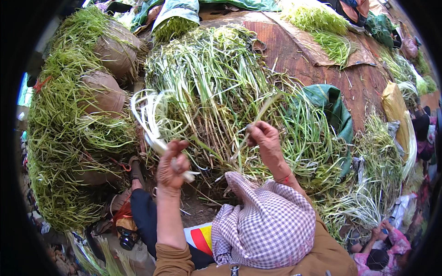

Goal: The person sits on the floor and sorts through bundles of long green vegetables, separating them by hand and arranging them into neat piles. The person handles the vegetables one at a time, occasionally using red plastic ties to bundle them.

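My left hand [172, 167] is closed around a small bunch of pale, peeled-looking stalks [146, 120]; their long white-green leaves arch up and away, blurred. Between the thumb and fingers of my right hand [266, 139] is a thin, yellowish leaf or stalk [266, 107], its upper end blurred. Both hands are raised in front of my chest, a short gap apart. Beneath and beyond them lies a broad heap of long-leaved green stalks [207, 79], probably garlic greens, with brownish lower stems towards me.
Large bundles wrapped in tan cloth [103, 91] stand at left, spilling greens. A green tarp [331, 103] is folded at right, beside a reddish-brown ribbed sheet [293, 58]. A checked scarf [272, 220] covers my front. Another person [386, 245] handles white stalks at lower right.
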`<state>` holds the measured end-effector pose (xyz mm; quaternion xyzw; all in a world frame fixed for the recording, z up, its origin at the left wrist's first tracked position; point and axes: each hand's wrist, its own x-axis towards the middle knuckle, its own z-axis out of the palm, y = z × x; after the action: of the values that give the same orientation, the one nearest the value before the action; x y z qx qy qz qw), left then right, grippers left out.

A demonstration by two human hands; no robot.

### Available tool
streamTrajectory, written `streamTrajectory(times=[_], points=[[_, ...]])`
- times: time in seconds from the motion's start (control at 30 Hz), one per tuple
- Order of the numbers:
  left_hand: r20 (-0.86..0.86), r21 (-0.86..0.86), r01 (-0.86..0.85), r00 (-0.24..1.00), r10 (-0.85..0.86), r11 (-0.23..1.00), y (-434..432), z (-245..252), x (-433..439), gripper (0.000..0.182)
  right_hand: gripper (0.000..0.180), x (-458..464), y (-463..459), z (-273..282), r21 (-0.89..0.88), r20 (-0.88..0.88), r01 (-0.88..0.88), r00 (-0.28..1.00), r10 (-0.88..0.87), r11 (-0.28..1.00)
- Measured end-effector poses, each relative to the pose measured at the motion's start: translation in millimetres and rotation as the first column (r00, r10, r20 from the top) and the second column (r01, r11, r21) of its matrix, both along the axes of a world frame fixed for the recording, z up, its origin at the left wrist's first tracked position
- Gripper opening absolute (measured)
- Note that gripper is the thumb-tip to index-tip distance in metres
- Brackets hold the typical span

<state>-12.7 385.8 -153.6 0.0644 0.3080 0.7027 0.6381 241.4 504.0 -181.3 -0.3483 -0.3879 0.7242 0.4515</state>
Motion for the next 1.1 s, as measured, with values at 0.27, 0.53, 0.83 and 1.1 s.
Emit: streamTrajectory(times=[0.27,0.53,0.83,1.1], points=[[-0.396,-0.425,0.137,0.861,-0.320,0.895,19.0,-6.3,89.7,0.018,0.036,-47.1,-20.4,-10.5,0.053,0.018,-0.210,0.978,0.210,0.976],[-0.411,-0.280,-0.348,0.886,0.216,0.895,5.4,-9.4,12.6,0.020,0.030,8.5,-40.6,-61.2,0.246,0.628,-0.586,0.703,0.333,0.772],[-0.428,-0.197,-0.516,0.810,0.400,0.834,-5.1,-4.0,-24.6,0.023,0.065,123.7,-26.9,-72.8,0.244,0.968,-0.409,0.052,-0.245,0.879],[-0.094,0.006,-0.375,0.923,0.374,0.927,8.7,-1.1,17.9,0.039,0.010,-42.5,-45.0,-29.8,0.483,0.554,-0.519,0.805,0.213,0.706]])
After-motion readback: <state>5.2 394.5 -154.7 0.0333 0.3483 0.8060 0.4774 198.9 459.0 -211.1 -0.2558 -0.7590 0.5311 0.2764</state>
